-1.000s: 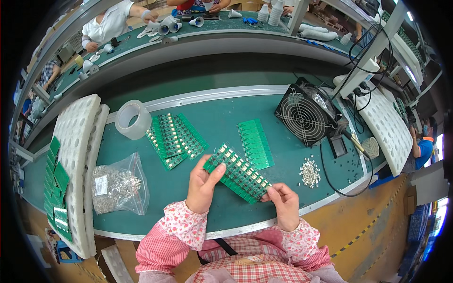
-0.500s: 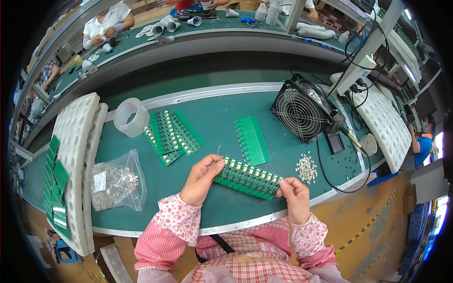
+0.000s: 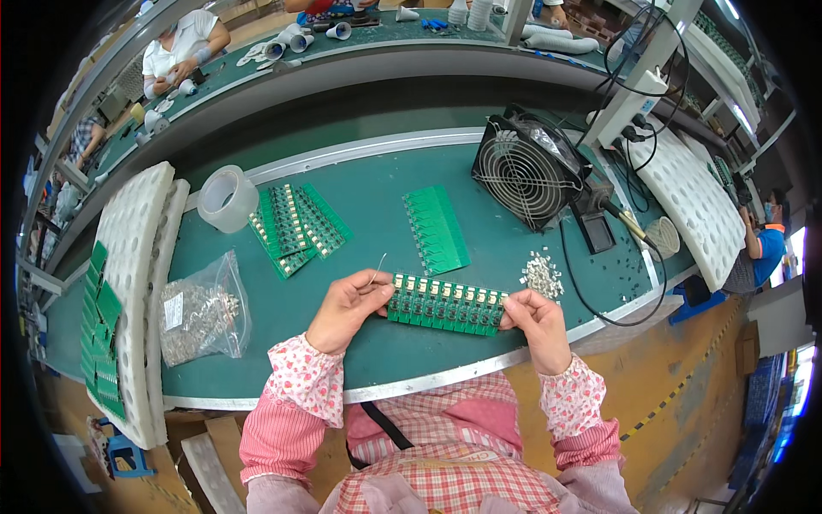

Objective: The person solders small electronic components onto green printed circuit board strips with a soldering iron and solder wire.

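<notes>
Left hand [image 3: 347, 308]: thumb and fingers pinched on the left end of a green circuit-board panel [image 3: 446, 306]; a thin wire [image 3: 382, 264] sticks up from the same grip. Right hand [image 3: 536, 324]: pinching the panel's right end. Panel held nearly level above the near edge of the green bench [image 3: 360, 184], pale components in a row along its upper side. Beyond it, a second green panel [image 3: 437, 230]; left of that, fanned populated boards [image 3: 295, 227] near a clear tape roll [image 3: 245, 211]. Far left, zip bag [image 3: 201, 317] of small metallic parts. Just beyond the right hand, a heap of small white components [image 3: 542, 276]; farther back, black fan [image 3: 524, 176].
</notes>
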Motion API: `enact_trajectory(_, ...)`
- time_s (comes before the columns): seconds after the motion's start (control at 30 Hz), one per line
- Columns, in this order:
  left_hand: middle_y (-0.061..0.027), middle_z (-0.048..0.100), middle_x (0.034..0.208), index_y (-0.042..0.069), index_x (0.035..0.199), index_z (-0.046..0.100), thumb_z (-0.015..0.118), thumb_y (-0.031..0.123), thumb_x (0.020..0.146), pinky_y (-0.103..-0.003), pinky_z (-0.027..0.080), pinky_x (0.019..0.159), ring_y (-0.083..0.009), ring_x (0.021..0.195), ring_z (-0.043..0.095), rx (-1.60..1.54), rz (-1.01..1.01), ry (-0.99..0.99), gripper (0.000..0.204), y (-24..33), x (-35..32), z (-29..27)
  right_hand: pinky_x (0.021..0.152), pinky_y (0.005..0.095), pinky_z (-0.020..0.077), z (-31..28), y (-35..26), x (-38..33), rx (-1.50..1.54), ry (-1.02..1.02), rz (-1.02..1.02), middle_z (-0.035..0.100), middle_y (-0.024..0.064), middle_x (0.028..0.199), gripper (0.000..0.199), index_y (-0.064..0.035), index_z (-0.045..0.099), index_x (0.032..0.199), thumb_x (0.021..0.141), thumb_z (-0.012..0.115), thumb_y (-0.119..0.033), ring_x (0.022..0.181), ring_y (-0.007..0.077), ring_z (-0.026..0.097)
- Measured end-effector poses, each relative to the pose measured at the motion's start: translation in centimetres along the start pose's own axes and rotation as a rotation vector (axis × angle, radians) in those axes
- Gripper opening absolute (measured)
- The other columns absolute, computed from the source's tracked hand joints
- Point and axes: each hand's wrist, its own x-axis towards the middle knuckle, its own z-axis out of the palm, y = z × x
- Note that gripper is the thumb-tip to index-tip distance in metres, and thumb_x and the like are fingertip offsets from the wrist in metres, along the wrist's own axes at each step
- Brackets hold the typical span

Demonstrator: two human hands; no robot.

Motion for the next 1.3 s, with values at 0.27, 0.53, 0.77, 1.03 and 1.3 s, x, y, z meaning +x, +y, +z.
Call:
enact_trajectory(0.27, -0.0044, 0.065, 0.091, -0.001, 0.102, 0.064, 0.061, 0.009, 0.087, -0.025, 0.047, 0.077, -0.0108, 0.083, 0.059, 0.405, 0.19, 0.072, 0.018, -0.6, -2.8, 0.6, 0.071, 0.0226, 0.05, -1.3, -0.1, -0.4, -0.033, -0.089, -0.089, 0.064, 0.0061, 0.083, 0.014, 0.0018, 0.058, 0.094, 0.087, 0.062, -0.009, 0.078, 0.0107, 0.062)
enact_trajectory(0.53, -0.008, 0.067, 0.092, 0.003, 0.097, 0.067, 0.062, 0.005, 0.083, -0.027, 0.047, 0.075, -0.0153, 0.082, 0.062, 0.64, 0.316, 0.161, 0.015, 0.1, -5.0, 2.1, 0.072, 0.0226, 0.0498, -1.5, 0.9, -0.8, -0.135, -0.098, -0.165, 0.065, 0.0062, 0.084, 0.015, 0.0021, 0.061, 0.095, 0.084, 0.065, -0.008, 0.08, 0.011, 0.063)
enact_trajectory(0.77, -0.0069, 0.067, 0.089, 0.007, 0.093, 0.069, 0.063, 0.0, 0.077, -0.031, 0.043, 0.075, -0.0206, 0.082, 0.062, 0.966, 0.523, 0.216, 0.018, 0.1, -5.9, 2.8, 0.071, 0.0242, 0.0503, -1.4, 0.6, -1.4, -0.349, -0.068, -0.321, 0.066, 0.0062, 0.084, 0.014, 0.0002, 0.064, 0.095, 0.082, 0.066, -0.006, 0.079, 0.0115, 0.064)
enact_trajectory(1.03, -0.0068, 0.067, 0.089, 0.008, 0.093, 0.069, 0.065, 0.0, 0.075, -0.03, 0.043, 0.072, -0.0198, 0.08, 0.062, 1.047, 0.599, 0.206, 0.02, -0.5, -6.0, 2.6, 0.071, 0.0251, 0.0503, -1.6, 0.9, -1.9, -0.424, -0.051, -0.388, 0.066, 0.0083, 0.086, 0.015, -0.0002, 0.064, 0.095, 0.081, 0.066, -0.004, 0.078, 0.0135, 0.064)
enact_trajectory(1.3, -0.0064, 0.067, 0.088, 0.008, 0.093, 0.069, 0.066, 0.0, 0.074, -0.03, 0.043, 0.073, -0.0194, 0.08, 0.062, 1.053, 0.613, 0.218, 0.02, -0.9, -6.2, 2.6, 0.071, 0.0256, 0.05, -1.5, 0.8, -2.3, -0.469, -0.043, -0.417, 0.065, 0.009, 0.086, 0.016, -0.0005, 0.065, 0.095, 0.08, 0.067, -0.003, 0.077, 0.0147, 0.064)
